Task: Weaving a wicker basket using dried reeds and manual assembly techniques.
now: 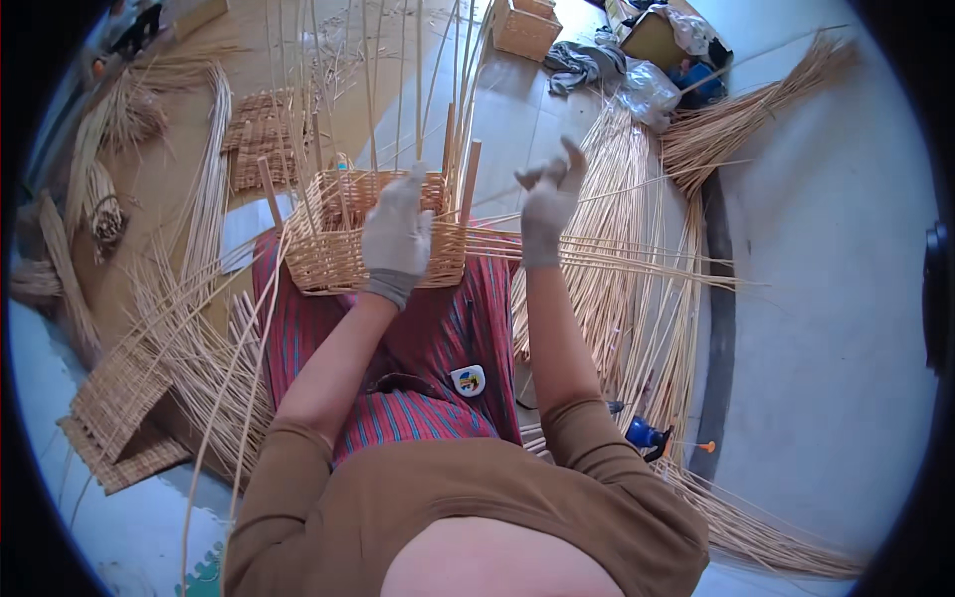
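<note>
A half-woven square wicker basket of pale cane sits on the person's lap, on a red striped cloth that covers the legs, a little left of the middle of the scene. Thin upright cane stakes rise from its rim and lean away toward the far side, and a few thicker wooden corner posts stand among them. The gloved left hand lies flat over the near right wall of the basket, fingers pointing away and pressed against the weave at the rim. The gloved right hand is raised just to the right of the basket, well clear of the left hand, with its fingers loosely spread; long thin cane strands run out to the right beneath it, though whether it pinches one of them cannot be told. To the right on the pale floor lies a big heap of loose straw-coloured canes. On the left floor lie flat woven cane panels, with more flat woven mats farther away. A finished small wicker basket stands at the far side, and a blue hand tool rests near the person's right elbow.
</note>
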Demonstrator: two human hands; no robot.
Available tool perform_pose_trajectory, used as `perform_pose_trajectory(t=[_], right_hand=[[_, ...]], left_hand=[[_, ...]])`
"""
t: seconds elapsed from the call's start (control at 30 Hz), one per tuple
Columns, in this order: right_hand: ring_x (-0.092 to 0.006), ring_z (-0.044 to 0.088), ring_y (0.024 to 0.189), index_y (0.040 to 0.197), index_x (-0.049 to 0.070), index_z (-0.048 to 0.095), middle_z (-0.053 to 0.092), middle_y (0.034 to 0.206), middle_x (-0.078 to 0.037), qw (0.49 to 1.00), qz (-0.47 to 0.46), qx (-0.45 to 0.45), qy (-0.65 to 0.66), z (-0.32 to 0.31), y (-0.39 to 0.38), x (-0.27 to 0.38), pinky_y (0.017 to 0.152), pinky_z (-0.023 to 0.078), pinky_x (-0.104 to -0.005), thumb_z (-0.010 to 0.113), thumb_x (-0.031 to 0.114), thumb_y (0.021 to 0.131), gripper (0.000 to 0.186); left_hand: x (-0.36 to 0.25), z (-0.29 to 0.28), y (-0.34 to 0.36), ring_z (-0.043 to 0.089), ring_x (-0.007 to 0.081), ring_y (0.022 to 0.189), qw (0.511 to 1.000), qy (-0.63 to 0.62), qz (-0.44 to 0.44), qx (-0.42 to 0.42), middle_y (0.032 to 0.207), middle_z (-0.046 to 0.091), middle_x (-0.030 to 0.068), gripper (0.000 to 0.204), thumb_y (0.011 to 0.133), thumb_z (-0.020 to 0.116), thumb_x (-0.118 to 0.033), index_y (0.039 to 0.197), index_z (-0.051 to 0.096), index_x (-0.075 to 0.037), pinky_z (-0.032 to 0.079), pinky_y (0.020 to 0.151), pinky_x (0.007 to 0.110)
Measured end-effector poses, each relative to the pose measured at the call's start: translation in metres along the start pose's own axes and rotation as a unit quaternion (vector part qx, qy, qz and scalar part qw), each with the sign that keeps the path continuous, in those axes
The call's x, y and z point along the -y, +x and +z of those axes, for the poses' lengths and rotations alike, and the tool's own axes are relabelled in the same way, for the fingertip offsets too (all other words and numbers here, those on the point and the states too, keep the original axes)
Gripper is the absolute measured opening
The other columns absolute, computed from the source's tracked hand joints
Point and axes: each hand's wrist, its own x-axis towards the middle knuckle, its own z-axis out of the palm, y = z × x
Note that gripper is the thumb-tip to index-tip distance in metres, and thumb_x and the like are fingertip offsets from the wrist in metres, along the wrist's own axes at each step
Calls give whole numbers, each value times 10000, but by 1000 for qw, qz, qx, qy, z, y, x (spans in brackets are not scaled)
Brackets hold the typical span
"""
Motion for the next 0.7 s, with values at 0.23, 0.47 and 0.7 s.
perform_pose_trajectory(t=[0.23,0.47,0.7], right_hand=[[-79,541,643,1283,62,531,517,713,3,994,69,62,-60,-53,-42,10,689,568,-299,415,147,1097,235],[-211,664,1067,1209,-24,663,699,1188,-119,955,-29,284,-87,19,-129,7,963,525,-339,544,-155,798,447],[-148,611,837,1052,-1,627,636,930,-77,820,74,319,-469,0,-53,-12,787,527,-332,802,288,862,387]], left_hand=[[4,22,-17,652,262,991,972,3,100,214,983,676,90,1004,793,785,-259,1611,215,-152,471,904,418],[-25,17,-2,659,239,982,951,165,59,254,1054,705,33,600,943,575,-324,1502,433,-157,472,826,404],[51,15,-47,703,195,945,727,-623,-288,-18,1046,680,81,192,1001,622,-87,1181,582,-32,619,834,332]])
